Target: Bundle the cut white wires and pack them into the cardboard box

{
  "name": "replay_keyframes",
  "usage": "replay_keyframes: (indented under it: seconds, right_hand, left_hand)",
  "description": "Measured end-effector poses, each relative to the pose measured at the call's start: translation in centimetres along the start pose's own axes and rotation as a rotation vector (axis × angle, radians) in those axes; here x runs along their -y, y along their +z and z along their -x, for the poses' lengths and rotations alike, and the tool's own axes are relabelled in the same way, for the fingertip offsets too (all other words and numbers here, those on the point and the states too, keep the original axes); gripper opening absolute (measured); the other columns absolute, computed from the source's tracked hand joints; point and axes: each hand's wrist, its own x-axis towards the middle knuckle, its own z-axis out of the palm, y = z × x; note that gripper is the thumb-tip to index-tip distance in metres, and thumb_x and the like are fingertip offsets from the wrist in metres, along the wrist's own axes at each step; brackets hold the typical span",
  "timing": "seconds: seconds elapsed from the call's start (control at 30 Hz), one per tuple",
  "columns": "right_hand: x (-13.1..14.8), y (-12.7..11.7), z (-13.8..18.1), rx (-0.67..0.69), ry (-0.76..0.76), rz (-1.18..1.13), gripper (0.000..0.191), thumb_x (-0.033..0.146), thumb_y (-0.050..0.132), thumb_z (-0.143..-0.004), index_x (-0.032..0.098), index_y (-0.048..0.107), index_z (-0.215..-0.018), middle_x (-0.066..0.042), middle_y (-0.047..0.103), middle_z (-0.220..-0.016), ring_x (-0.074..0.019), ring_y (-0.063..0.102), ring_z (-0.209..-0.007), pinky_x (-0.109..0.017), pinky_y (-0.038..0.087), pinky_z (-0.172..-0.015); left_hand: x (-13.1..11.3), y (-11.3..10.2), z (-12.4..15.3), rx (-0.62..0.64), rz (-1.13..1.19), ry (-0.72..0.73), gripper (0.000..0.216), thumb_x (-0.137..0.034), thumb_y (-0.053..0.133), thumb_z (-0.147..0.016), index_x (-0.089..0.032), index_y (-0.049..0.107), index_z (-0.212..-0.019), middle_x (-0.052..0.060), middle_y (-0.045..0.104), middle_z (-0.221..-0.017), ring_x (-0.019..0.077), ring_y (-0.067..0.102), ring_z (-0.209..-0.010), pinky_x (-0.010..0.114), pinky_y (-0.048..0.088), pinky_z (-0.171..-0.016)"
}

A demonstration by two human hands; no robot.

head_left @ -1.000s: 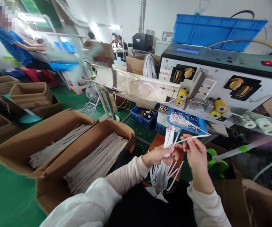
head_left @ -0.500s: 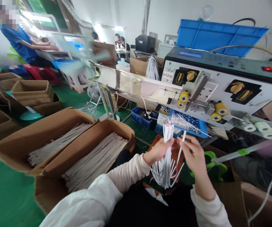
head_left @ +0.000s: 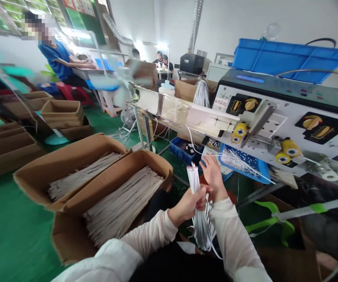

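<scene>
A bundle of white wires [head_left: 200, 227] is gripped in my left hand [head_left: 190, 203], its cut ends standing up above the fist and its long ends hanging down and curving over my lap. Just right of the bundle's top, my right hand [head_left: 213, 172] is raised with fingers spread, and I see nothing in it. Behind that hand, the wire-cutting machine [head_left: 274, 125] has a white wire [head_left: 195, 145] hanging from its guide at the left. A blue tray [head_left: 245, 162] of small white scraps sits under the machine's rollers.
Two long cardboard boxes [head_left: 66, 207] filled with white wires stand to my left. A blue bin [head_left: 183, 150] is on the green floor below the machine bench. A green-footed stand [head_left: 277, 219] is at right. A person in blue [head_left: 54, 58] sits at a far table.
My right hand has let go of the single wire it held and moved left and up, fingers opening. My left hand has lowered slightly with the bundle. The view has shifted left.
</scene>
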Motion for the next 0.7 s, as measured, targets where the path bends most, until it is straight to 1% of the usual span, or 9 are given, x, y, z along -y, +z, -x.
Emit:
replay_keyframes:
  seconds: [0.1,0.17,0.27,0.37,0.43,0.5,0.57,0.63,0.7]
  right_hand:
    - [-0.8,1.9,-1.2,-0.002,-0.108,-0.015,0.03,0.047,0.053,-0.09,0.029,0.056,-0.115,-0.005,0.054,-0.143,-0.0174,0.057,-0.126,-0.044,0.047,-0.103]
    - [-0.9,1.6,-0.2,0.015,-0.223,0.019,0.03,0.052,0.051,-0.092,0.027,0.058,-0.107,-0.006,0.065,-0.127,-0.0188,0.06,-0.122,-0.044,0.049,-0.101]
    - [-0.4,-1.9,3.6,0.122,-0.315,0.257,0.034,0.055,0.055,-0.092,0.023,0.063,-0.1,-0.004,0.073,-0.09,-0.0205,0.071,-0.092,-0.038,0.056,-0.084]
    - [1.2,-6.8,8.0,0.455,-0.11,0.765,0.037,0.054,0.06,-0.091,0.019,0.068,-0.084,-0.003,0.07,-0.067,-0.016,0.064,-0.053,-0.028,0.051,-0.055]
    - [2.5,-9.1,10.4,0.542,0.0,0.941,0.044,0.057,0.055,-0.093,0.018,0.067,-0.077,-0.003,0.067,-0.059,-0.014,0.058,-0.04,-0.025,0.044,-0.044]
    - [3.8,-9.9,12.1,0.487,0.023,0.952,0.05,0.061,0.048,-0.095,0.018,0.065,-0.077,-0.002,0.065,-0.056,-0.0134,0.057,-0.037,-0.024,0.042,-0.04]
    - [4.9,-9.3,13.2,0.41,-0.009,0.925,0.052,0.062,0.044,-0.097,0.018,0.064,-0.077,-0.002,0.063,-0.056,-0.0125,0.057,-0.039,-0.023,0.042,-0.041]
    - [5.6,-8.0,13.7,0.377,-0.045,0.93,0.052,0.061,0.043,-0.097,0.018,0.063,-0.076,-0.001,0.062,-0.055,-0.0114,0.056,-0.04,-0.022,0.042,-0.042]
    - [5.9,-6.7,13.8,0.371,-0.056,0.959,0.054,0.062,0.043,-0.097,0.018,0.061,-0.073,0.0,0.059,-0.052,-0.0104,0.053,-0.039,-0.022,0.04,-0.041]
  left_hand:
    - [-0.9,-0.5,0.6,0.017,0.01,0.012,0.043,-0.051,0.071,-0.082,-0.011,0.062,-0.096,-0.012,0.027,-0.05,0.003,0.015,-0.04,0.021,0.011,-0.041]
    - [-1.6,-0.7,0.9,0.007,0.015,0.031,0.041,-0.05,0.069,-0.084,-0.011,0.063,-0.094,-0.012,0.027,-0.05,0.0032,0.016,-0.04,0.021,0.012,-0.041]
    - [-2.7,-1.0,1.1,-0.016,0.012,0.059,0.039,-0.049,0.069,-0.085,-0.011,0.064,-0.093,-0.012,0.027,-0.049,0.0035,0.016,-0.04,0.021,0.012,-0.042]
    - [-3.2,-1.2,0.9,-0.014,-0.006,0.066,0.038,-0.049,0.068,-0.084,-0.011,0.065,-0.092,-0.011,0.028,-0.05,0.0036,0.018,-0.04,0.022,0.013,-0.042]
    - [-3.1,-1.0,0.4,-0.019,-0.022,0.058,0.04,-0.049,0.069,-0.084,-0.011,0.066,-0.095,-0.01,0.033,-0.052,0.0034,0.021,-0.04,0.022,0.015,-0.043]
    - [-2.7,-0.6,-0.2,-0.04,-0.038,0.044,0.044,-0.051,0.071,-0.082,-0.011,0.067,-0.1,-0.007,0.043,-0.06,0.0029,0.026,-0.042,0.022,0.017,-0.044]
    - [-2.2,0.1,-0.8,-0.051,-0.057,0.014,0.05,-0.053,0.074,-0.077,-0.01,0.068,-0.103,-0.002,0.052,-0.072,0.0029,0.032,-0.046,0.022,0.017,-0.044]
    - [-1.7,0.8,-1.3,-0.035,-0.081,-0.026,0.057,-0.057,0.077,-0.073,-0.009,0.068,-0.105,0.0,0.053,-0.072,0.0042,0.035,-0.049,0.022,0.018,-0.045]
    - [-1.2,1.4,-1.7,-0.011,-0.114,-0.054,0.062,-0.06,0.075,-0.073,-0.009,0.068,-0.106,-0.003,0.048,-0.062,0.006,0.036,-0.05,0.022,0.019,-0.045]
